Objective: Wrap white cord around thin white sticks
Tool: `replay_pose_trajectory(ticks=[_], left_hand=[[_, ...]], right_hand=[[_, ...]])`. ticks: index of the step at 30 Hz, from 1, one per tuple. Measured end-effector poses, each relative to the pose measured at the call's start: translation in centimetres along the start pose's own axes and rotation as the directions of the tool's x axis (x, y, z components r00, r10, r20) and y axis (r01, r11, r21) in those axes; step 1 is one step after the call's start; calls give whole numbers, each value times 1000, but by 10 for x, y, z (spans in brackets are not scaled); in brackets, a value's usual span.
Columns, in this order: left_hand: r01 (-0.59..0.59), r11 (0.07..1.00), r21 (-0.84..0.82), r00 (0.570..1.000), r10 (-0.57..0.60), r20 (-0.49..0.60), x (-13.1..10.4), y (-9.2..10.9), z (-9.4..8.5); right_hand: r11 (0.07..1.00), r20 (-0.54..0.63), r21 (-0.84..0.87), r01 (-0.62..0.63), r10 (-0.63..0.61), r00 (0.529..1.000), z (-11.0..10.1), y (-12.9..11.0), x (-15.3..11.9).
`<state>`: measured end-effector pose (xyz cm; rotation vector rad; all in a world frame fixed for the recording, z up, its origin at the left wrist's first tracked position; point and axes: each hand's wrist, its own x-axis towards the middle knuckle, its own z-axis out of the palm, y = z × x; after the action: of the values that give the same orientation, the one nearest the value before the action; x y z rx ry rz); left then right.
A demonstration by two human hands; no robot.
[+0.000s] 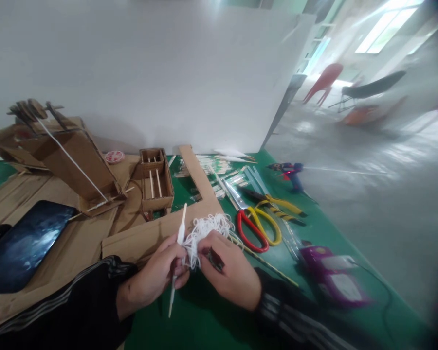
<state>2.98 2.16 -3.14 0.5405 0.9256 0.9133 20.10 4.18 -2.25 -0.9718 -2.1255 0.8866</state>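
Observation:
My left hand is closed around a thin wooden stick with white string wound about its middle; the stick stands nearly upright, its ends poking out above and below the fingers. A loose tangle of white string lies between my hands, over the edge of a cardboard piece. Against that tangle, my right hand has its thumb and fingers pinched on the string. Exactly which strand the fingertips hold is partly hidden.
Right of my hands lie red-and-yellow scissors, pliers, a purple device with a cable, and a glue gun. On the left are a dark tablet, a cardboard structure and a cardboard box. Wooden sticks lie behind.

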Motion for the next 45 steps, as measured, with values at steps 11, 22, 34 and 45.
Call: replay_pose_trajectory(ticks=[11,22,34,45], left_hand=[[-3,999,-44,995,7,99,1,-2,-4],[-75,992,100,996,70,51,-1,29,-3],[-49,851,523,998,21,59,-8,51,-5],[-158,593,790,987,112,114,-24,72,0]], right_hand=[[998,16,-40,-51,52,999,4,4,1],[994,66,45,-103,100,993,-15,-2,5],[995,55,-102,-17,23,998,-13,0,3],[976,53,188,-111,103,993,-23,0,8]])
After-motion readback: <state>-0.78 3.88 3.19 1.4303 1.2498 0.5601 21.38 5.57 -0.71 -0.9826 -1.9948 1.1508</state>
